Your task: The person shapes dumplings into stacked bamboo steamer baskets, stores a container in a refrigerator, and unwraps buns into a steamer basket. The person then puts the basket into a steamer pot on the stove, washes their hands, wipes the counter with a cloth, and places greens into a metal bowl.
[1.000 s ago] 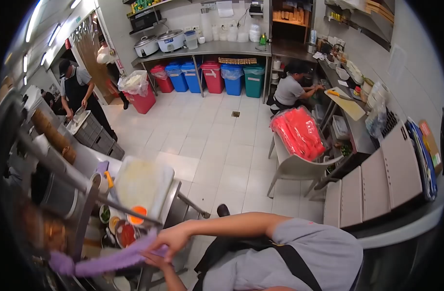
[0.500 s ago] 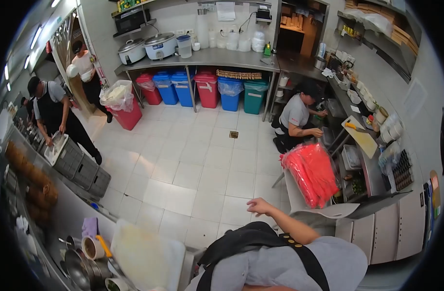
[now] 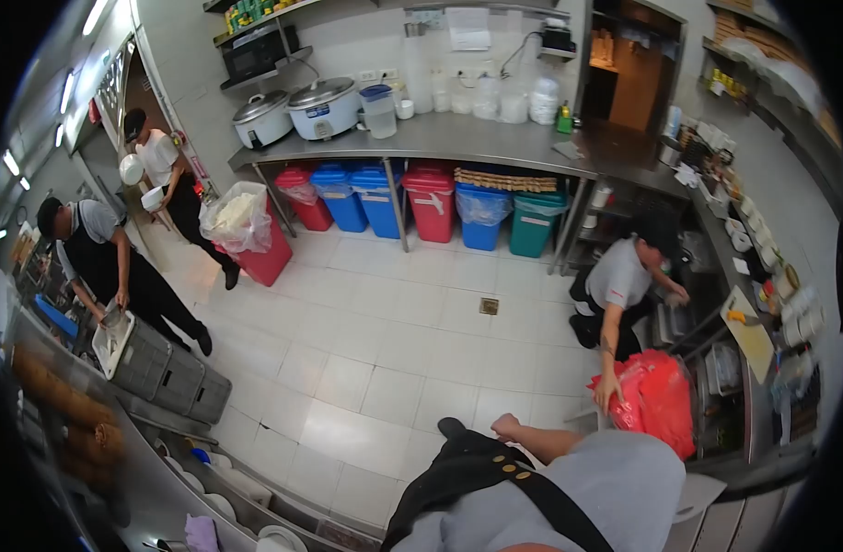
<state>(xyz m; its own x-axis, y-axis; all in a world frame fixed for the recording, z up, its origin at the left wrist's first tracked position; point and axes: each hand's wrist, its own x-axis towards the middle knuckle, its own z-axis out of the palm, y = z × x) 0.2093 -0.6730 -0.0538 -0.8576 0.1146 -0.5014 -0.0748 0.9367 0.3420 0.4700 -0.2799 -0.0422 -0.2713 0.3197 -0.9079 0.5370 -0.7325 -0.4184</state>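
My right hand (image 3: 506, 425) is in front of my dark apron (image 3: 458, 469), over the tiled floor (image 3: 375, 396). Its fingers look curled together, and nothing shows in them. My left hand is out of sight. To the right of my hand, a person's hand touches the red plastic-wrapped bundle (image 3: 656, 400) on a pale chair (image 3: 698, 497). A purple cloth (image 3: 201, 532) lies at the lower left.
A person (image 3: 624, 276) kneels by the right counter. Another person (image 3: 99, 248) bends over grey crates (image 3: 178, 373); a third (image 3: 159, 166) carries white containers. A red bin (image 3: 260, 253) stands near the back counter (image 3: 440, 138).
The purple cloth first in my hands is no longer held. My left hand has left view, and my right hand's fingers have curled. The kneeling person has reached to the red bundle.
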